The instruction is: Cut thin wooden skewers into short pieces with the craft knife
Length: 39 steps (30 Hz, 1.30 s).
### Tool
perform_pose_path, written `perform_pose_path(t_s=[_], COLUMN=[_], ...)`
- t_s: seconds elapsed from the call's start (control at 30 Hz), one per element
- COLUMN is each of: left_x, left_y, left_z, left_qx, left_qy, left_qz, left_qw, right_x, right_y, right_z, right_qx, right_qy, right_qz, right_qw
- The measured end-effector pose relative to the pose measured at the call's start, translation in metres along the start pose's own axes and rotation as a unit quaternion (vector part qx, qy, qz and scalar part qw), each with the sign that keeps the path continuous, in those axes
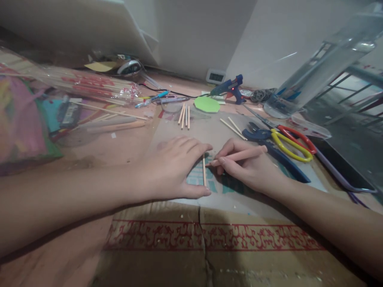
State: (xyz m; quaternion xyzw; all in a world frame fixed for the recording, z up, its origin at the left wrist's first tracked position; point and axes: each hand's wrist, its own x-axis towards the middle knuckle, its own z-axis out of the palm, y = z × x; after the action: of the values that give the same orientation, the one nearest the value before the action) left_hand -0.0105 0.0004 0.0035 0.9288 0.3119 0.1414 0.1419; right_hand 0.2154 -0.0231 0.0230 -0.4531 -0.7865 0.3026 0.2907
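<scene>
A thin wooden stick point(204, 169) lies upright in the view on a sheet with a teal print point(194, 175). My left hand point(182, 167) rests flat on the sheet, thumb at the near end of the stick and a finger at its far end, with a wide gap between them. My right hand point(242, 163) is closed round a pinkish pencil point(249, 153), whose tip is beside the middle of the stick. Several short cut sticks point(184, 116) lie beyond my left hand, and two more sticks point(233, 128) lie beyond my right.
Blue pliers point(281, 159), scissors with red and yellow handles point(291, 145) and a phone point(344, 165) lie at the right. Behind are a blue glue gun point(229, 87), a green paper disc point(207, 104) and a clear container point(299, 83). Bagged sticks point(95, 85) are at the left.
</scene>
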Motion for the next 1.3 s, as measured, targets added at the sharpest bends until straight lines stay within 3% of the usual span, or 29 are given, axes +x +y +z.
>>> perform_pose_path(t_s=[0.17,0.3,0.67,0.87,1.1,1.3], left_x=[-0.0004,-0.0003,0.0004,0.0004,0.0012,0.0009], left_y=[-0.0002,0.0,-0.0002,0.0001,-0.0001,0.0009], left_z=[-0.0001,-0.0005,-0.0002,-0.0002,0.0009,0.0001], left_qx=[0.0,-0.002,-0.002,-0.003,-0.002,-0.002], left_qy=[0.0,0.001,0.004,0.0,0.003,-0.002], left_qz=[-0.002,-0.005,0.005,-0.003,0.002,-0.008], left_qw=[1.0,1.0,1.0,1.0,1.0,1.0], right_x=[0.0,-0.002,0.0024,-0.0002,0.0013,-0.0018], right_y=[0.0018,0.0022,0.0,-0.0003,-0.0002,0.0012], right_z=[0.0006,-0.0002,0.0013,-0.0003,0.0013,-0.0007], right_qx=[-0.005,0.008,0.003,0.003,0.012,0.013], right_qy=[0.018,-0.005,0.027,-0.01,0.026,-0.011], right_qz=[-0.01,-0.026,0.016,-0.018,0.018,-0.025], right_qw=[1.0,1.0,1.0,1.0,0.999,1.0])
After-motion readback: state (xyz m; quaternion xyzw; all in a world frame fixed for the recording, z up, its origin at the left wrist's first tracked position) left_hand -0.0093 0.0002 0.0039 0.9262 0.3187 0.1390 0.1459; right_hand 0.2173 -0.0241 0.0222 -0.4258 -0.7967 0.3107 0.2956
